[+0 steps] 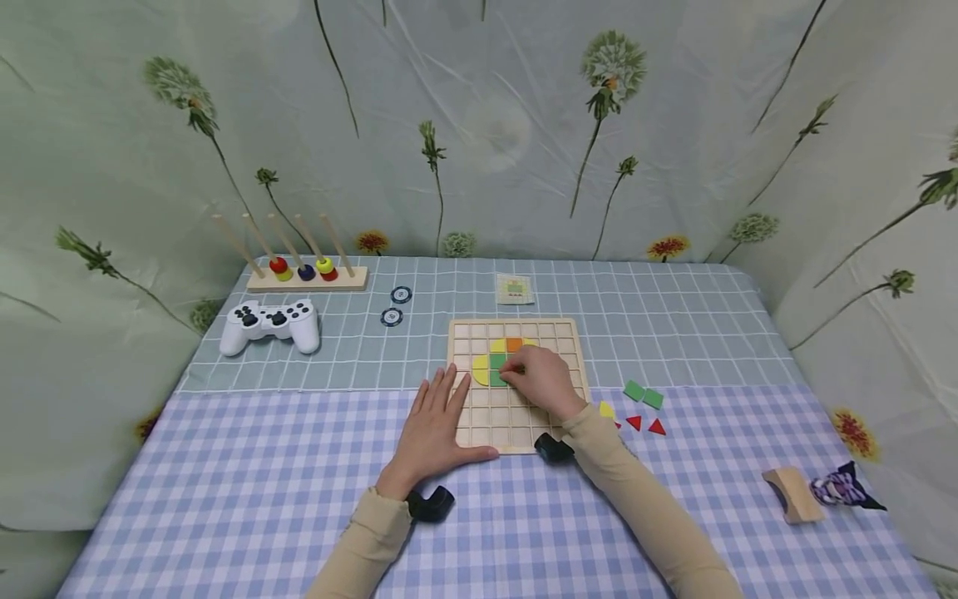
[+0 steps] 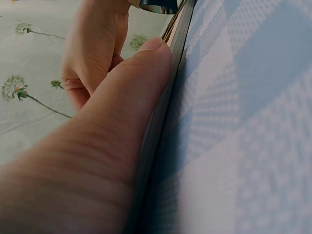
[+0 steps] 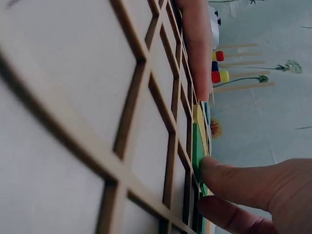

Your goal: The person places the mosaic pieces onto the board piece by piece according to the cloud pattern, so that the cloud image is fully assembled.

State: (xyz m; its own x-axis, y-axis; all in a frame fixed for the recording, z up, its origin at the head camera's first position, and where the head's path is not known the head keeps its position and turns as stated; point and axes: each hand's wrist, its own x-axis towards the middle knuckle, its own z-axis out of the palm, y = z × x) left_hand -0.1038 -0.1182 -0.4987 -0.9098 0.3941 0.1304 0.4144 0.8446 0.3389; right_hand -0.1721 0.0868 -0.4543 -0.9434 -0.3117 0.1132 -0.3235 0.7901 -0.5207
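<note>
Two hands work at the wooden grid board (image 1: 516, 441). Our left hand (image 1: 437, 424) lies flat, fingers straight, on the board's left edge, steadying it. Our right hand (image 1: 542, 381) curls its fingertips onto a green square tile (image 3: 197, 148) in the board's upper middle, beside yellow and orange pieces; whether it pinches or merely presses is hard to tell. We judge the tile is being seated; next it likely needs squaring into its cell.
</note>
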